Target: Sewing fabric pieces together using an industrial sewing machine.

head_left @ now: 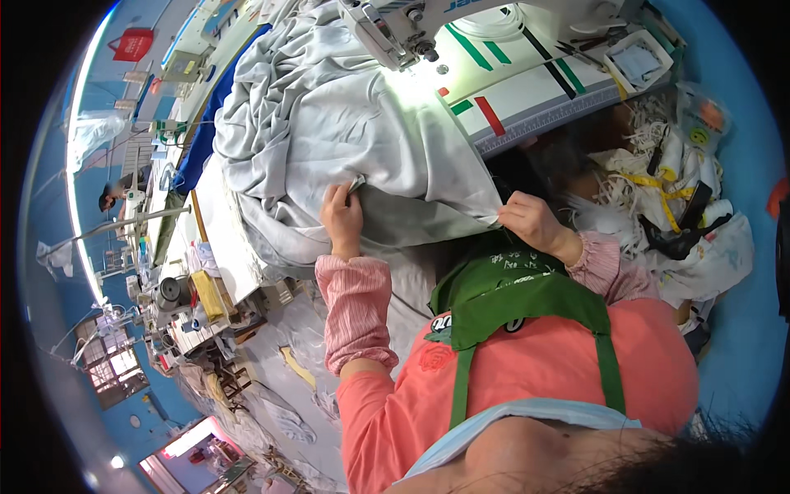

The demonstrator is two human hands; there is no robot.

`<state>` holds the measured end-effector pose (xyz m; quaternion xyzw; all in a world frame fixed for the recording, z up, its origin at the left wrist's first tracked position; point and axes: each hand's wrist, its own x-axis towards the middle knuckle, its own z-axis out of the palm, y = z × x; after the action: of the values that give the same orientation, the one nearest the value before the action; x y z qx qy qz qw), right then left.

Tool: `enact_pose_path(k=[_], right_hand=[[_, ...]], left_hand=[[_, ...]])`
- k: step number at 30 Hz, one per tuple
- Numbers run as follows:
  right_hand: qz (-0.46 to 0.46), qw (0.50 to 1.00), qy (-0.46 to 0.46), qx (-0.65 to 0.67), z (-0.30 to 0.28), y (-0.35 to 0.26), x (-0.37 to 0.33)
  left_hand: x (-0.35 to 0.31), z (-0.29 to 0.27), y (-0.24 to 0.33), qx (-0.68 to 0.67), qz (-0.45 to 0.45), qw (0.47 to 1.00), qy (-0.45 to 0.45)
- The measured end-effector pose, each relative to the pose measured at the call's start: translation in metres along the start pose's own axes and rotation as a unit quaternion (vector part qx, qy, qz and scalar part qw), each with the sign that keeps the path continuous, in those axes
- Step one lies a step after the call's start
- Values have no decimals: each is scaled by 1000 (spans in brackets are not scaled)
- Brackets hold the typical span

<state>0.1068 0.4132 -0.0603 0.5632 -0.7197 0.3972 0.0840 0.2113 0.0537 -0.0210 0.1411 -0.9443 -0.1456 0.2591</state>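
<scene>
A large pale grey cloth lies bunched over the sewing table and hangs down over its front edge. My left hand is closed on a fold of this cloth, which sticks up between thumb and fingers. Farther right, my right hand pinches the cloth's corner near the table's front edge. Between the two hands the cloth's edge runs slack. Above the cloth stands the sewing machine, its lamp lighting the needle area. Both hands are nearer to me than the needle.
Red, green and black tape strips lie on the table, beside a ruler edge. A white tray sits at the back right. At right is a heap of scraps and thread cones. Other worktables stand at left.
</scene>
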Motion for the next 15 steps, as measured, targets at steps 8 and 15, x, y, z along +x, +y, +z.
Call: enact_pose_path(k=[8, 15], right_hand=[[-5, 1000, 6, 18, -4, 20, 43], [-2, 1000, 9, 12, -5, 38, 76]], left_hand=[[39, 3, -21, 16, 35, 999, -10], [71, 15, -42, 18, 48, 999, -10]])
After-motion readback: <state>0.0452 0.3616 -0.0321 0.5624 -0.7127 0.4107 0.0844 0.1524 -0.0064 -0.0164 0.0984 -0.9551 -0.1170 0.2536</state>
